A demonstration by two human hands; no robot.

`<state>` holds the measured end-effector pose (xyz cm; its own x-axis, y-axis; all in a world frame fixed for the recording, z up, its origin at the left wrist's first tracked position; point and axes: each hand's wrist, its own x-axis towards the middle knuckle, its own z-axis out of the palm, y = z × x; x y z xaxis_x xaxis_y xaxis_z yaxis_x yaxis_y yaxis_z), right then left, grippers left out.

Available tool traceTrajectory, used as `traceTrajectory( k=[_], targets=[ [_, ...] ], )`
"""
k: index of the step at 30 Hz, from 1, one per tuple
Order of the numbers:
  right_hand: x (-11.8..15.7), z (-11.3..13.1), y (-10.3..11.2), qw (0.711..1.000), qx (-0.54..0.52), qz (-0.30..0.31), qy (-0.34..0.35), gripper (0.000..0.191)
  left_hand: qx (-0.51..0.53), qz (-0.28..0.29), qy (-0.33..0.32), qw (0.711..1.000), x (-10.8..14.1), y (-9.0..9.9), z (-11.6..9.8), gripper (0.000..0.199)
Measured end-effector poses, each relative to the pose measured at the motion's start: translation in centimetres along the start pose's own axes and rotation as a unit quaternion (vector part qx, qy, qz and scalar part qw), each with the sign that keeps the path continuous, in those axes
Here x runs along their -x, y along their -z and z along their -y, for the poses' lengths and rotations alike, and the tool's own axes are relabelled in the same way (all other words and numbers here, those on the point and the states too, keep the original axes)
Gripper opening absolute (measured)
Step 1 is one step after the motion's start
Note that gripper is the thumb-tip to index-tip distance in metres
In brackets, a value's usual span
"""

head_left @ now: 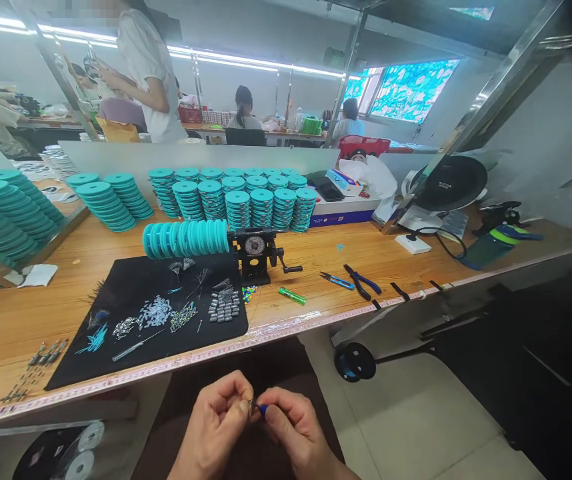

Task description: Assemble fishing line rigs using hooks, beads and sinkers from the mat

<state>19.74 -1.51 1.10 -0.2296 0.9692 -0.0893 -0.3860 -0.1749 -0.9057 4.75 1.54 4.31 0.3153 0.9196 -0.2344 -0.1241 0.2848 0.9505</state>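
In front of my lap, below the table edge, my left hand (221, 420) and my right hand (293, 427) meet fingertip to fingertip. The left thumb and forefinger pinch something small and dark that I cannot make out. Between the right thumb and fingers is a small blue piece (263, 409), mostly hidden. Beyond the hands lies a black mat (166, 333) with clear beads (156, 311), grey cylindrical weights (225, 305), light-blue strips (97, 339) and a thin metal tool (133, 348). Behind it stands a black hand-cranked winder (255, 250) carrying a row of turquoise spools (186, 239).
Stacked turquoise spools (239, 207) line the table's back. Blue snips (337, 281), dark-blue pliers (363, 281) and a green tube (292, 296) lie near the front edge. At right are a fan (450, 183), a white power strip (413, 244) and a bottle (491, 247). Other people sit or stand beyond.
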Motion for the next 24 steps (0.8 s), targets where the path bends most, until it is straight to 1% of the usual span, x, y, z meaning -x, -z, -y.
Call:
traceTrajectory(
  k=[1,2,4,6,7,8,9,11,12,13,15,16,18,20,22,23,24],
  targets=[
    [0.1,-0.1,-0.2,1.0,-0.023,0.002,-0.006,0.038,0.082,0.022,0.035,0.996,-0.1,-0.1,-0.1,0.03],
    [0.1,-0.3,-0.3,0.998,-0.065,0.006,-0.024,0.038,0.152,0.043,0.068,0.985,-0.2,-0.3,-0.2,0.031],
    [0.1,-0.6,-0.6,0.986,-0.154,0.018,-0.066,0.038,0.242,0.074,0.122,0.96,-0.4,-0.4,-0.1,0.029],
    [0.1,-0.9,-0.5,0.979,-0.186,0.023,-0.08,0.039,0.277,0.084,0.145,0.946,-0.6,-0.6,0.1,0.027],
    [0.1,-0.9,-0.4,0.981,-0.177,0.017,-0.072,0.04,0.28,0.087,0.149,0.944,-0.8,-0.6,0.2,0.027],
    [0.1,-0.8,-0.1,0.988,-0.147,0.005,-0.057,0.041,0.274,0.088,0.147,0.946,-0.9,-0.7,0.2,0.028],
    [0.0,-0.5,0.2,0.995,-0.094,-0.011,-0.038,0.041,0.251,0.088,0.135,0.954,-1.0,-0.7,0.2,0.028],
    [-0.1,0.4,1.0,0.998,0.054,-0.037,0.0,0.038,0.142,0.07,0.08,0.984,-1.3,-0.7,0.1,0.029],
    [-0.1,1.1,1.5,0.99,0.133,-0.039,0.016,0.036,0.06,0.051,0.042,0.996,-1.4,-0.7,-0.1,0.029],
    [-0.2,1.8,1.9,0.978,0.206,-0.032,0.029,0.032,-0.029,0.032,0.004,0.999,-1.4,-0.6,-0.2,0.029],
    [-0.4,3.4,2.7,0.945,0.324,-0.001,0.054,0.028,-0.183,0.007,-0.048,0.982,-1.4,-0.3,-0.4,0.029],
    [-0.5,4.1,3.0,0.926,0.372,0.018,0.065,0.026,-0.236,0.002,-0.063,0.97,-1.4,-0.2,-0.4,0.029],
    [-0.7,5.4,3.4,0.885,0.455,0.059,0.077,0.025,-0.305,0.003,-0.086,0.949,-1.2,-0.1,-0.2,0.027],
    [-1.0,6.1,3.7,0.841,0.526,0.086,0.088,0.026,-0.334,-0.013,-0.113,0.936,-0.9,-0.2,0.3,0.024],
    [-1.3,6.5,3.9,0.797,0.585,0.094,0.118,0.026,-0.344,-0.038,-0.135,0.929,-0.7,-0.4,0.7,0.022],
    [-1.4,6.6,3.9,0.781,0.603,0.092,0.135,0.026,-0.341,-0.05,-0.141,0.928,-0.7,-0.5,0.8,0.021],
    [-1.5,6.7,4.0,0.775,0.607,0.091,0.148,0.026,-0.334,-0.063,-0.144,0.929,-0.7,-0.5,0.9,0.02]
  ],
)
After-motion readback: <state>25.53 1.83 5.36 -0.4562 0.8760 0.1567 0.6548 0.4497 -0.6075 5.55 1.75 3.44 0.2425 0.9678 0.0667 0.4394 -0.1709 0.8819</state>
